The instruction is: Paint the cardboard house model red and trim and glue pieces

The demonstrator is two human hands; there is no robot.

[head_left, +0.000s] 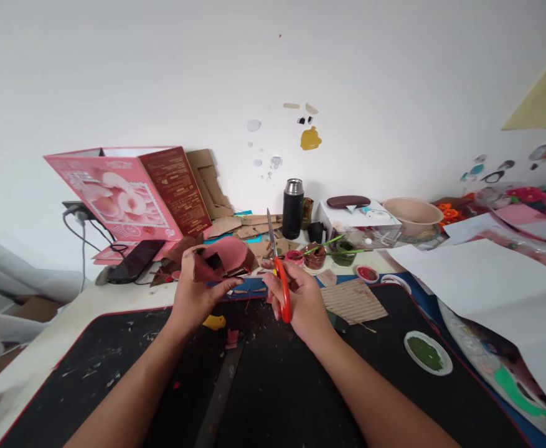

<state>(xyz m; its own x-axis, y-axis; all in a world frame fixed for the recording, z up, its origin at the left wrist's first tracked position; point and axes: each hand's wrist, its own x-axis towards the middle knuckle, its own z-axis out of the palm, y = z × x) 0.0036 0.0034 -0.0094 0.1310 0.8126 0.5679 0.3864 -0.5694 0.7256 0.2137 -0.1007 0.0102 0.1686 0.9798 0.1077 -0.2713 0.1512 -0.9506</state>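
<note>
My left hand (198, 303) grips a curved reddish-pink piece (230, 254) with a brown edge, raised above the back of the black mat (291, 386). Close by on the right, my right hand (303, 298) is closed on orange-handled scissors (282, 289), whose blades point up and away. The scissors do not touch the pink piece. Below the hands, a yellow object (215, 322), a small red scrap (232, 338) and a long dark ruler-like strip (220, 392) lie on the mat.
Corrugated cardboard (355, 301) and a dish of green paint (428, 353) lie to the right. Behind stand a black thermos (292, 210), paint jars (344, 253) and a clear box (363, 224). At left are a pink box (127, 196) and a phone (137, 261).
</note>
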